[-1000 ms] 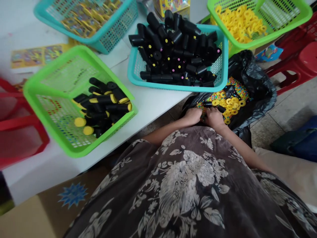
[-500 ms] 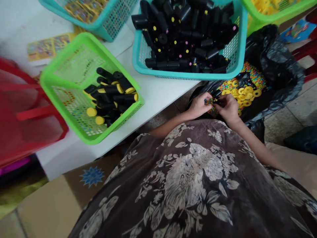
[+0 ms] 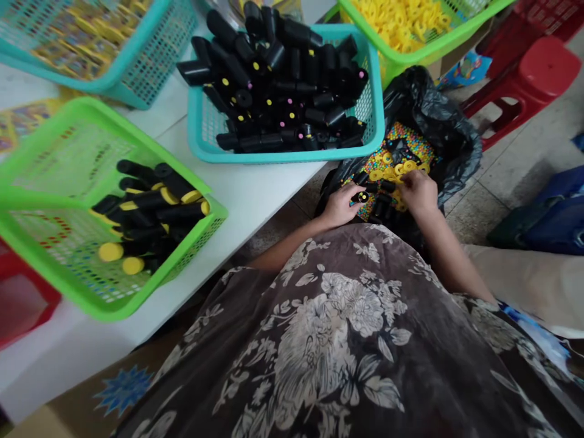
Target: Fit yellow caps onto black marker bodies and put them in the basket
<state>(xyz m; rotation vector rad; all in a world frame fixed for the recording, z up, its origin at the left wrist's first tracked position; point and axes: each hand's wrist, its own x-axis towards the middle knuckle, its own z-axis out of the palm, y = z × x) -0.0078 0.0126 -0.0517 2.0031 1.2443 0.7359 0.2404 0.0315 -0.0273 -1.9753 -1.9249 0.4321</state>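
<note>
My left hand (image 3: 340, 205) is curled round a short black tube (image 3: 360, 196) whose end shows a yellow dot. It rests at the near edge of a black plastic bag (image 3: 438, 121) on my lap. My right hand (image 3: 417, 190) lies on the bag's contents with its fingers bent over yellow rings (image 3: 401, 167) and small coloured beads (image 3: 404, 135); what it pinches is hidden. Two more black tubes lie between my hands.
On the white table (image 3: 255, 188) stand a teal basket (image 3: 283, 155) heaped with black tubes, a green basket (image 3: 68, 280) with yellow-capped tubes, a green basket (image 3: 438, 48) of yellow rings and a teal basket (image 3: 150, 61) of printed packets. A red stool (image 3: 538, 76) stands to the right.
My hands have drawn apart: the left now holds a black tube at the bag's near edge and the right has shifted right onto the yellow rings. The view has swung.
</note>
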